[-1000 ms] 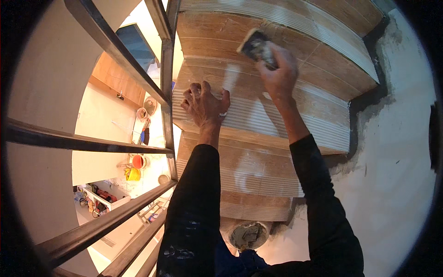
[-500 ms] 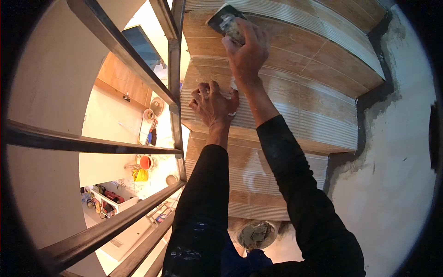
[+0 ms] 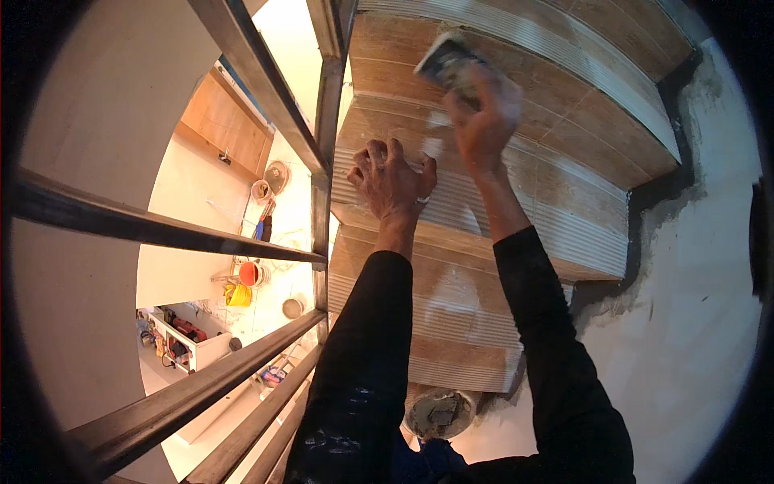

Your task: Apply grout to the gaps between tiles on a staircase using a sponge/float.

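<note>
- A flat, rectangular float (image 3: pixel 446 60) with a dark face and pale edge is gripped by the right hand (image 3: pixel 488 117); it is held at the plain upper tile face, partly blurred, and whether it touches cannot be told.
- The left hand (image 3: pixel 391 177) is spread with bent fingers on the step below, nothing seen gripped.
- The steps (image 3: pixel 592 173) are faced with brown wood-grain tiles, hazed with pale smears, their edges cut in fine parallel ribs.
- Along their right ends, a rough dark-grey band (image 3: pixel 642 214) is bordered by a smooth whitish wall (image 3: pixel 685 323).
- Thick, lumpy grey paste is held in a round bucket (image 3: pixel 415 427) at the lower edge.
- Beyond the straight-barred metal railing (image 3: pixel 181 230), a red-lined bucket (image 3: pixel 248 275) is seen beside a yellow item (image 3: pixel 237 295); red objects (image 3: pixel 189 329) are contained in an open white box (image 3: pixel 205 352).
</note>
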`<move>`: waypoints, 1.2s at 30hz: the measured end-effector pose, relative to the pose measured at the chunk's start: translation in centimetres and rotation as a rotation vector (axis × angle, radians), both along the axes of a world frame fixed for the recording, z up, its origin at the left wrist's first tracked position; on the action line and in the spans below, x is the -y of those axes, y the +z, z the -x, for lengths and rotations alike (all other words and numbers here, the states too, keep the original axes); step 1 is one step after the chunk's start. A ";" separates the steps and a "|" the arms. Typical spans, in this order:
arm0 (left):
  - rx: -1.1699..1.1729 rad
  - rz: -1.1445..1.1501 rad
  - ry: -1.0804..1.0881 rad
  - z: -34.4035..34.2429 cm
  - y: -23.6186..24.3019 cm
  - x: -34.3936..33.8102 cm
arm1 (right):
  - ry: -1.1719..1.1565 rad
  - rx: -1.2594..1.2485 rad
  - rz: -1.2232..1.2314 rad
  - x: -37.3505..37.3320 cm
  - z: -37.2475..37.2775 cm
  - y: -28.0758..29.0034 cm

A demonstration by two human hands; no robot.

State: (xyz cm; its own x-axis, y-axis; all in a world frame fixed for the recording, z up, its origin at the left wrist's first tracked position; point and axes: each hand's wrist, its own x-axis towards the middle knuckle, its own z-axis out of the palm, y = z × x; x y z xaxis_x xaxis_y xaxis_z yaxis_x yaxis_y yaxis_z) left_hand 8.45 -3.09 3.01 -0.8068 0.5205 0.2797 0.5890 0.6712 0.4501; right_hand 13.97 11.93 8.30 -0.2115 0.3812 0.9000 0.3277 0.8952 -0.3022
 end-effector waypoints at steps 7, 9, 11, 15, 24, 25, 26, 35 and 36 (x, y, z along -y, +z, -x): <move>-0.043 -0.028 -0.016 -0.4 -0.6 -0.6 | -0.112 -0.417 0.040 -1.0 5.2 2.0; -0.049 -0.019 -0.017 -0.4 -0.6 -0.6 | -0.121 -0.226 0.047 0.2 7.0 2.0; -0.041 0.010 -0.016 -0.3 -0.6 -0.5 | -0.063 -0.162 0.041 0.7 7.1 1.9; -0.040 -0.014 -0.009 -0.1 -0.5 -0.1 | 0.155 -0.011 -0.004 0.9 5.3 1.0; -0.011 -0.003 -0.014 -0.2 -0.2 -0.5 | 0.073 0.132 -0.164 -1.3 4.3 3.1; -0.020 -0.007 -0.016 -0.2 -0.1 -0.4 | 0.057 0.201 -0.118 -1.0 4.7 2.9; -0.029 -0.012 -0.019 -0.2 -0.1 -0.3 | 0.059 0.200 -0.116 -0.6 4.7 2.0; -0.037 -0.024 0.002 0.0 -0.2 -0.3 | 0.058 0.001 -0.158 -0.1 2.4 3.1; -0.036 -0.025 0.004 -0.1 -0.1 -0.3 | 0.017 -0.022 -0.105 -0.8 2.4 3.3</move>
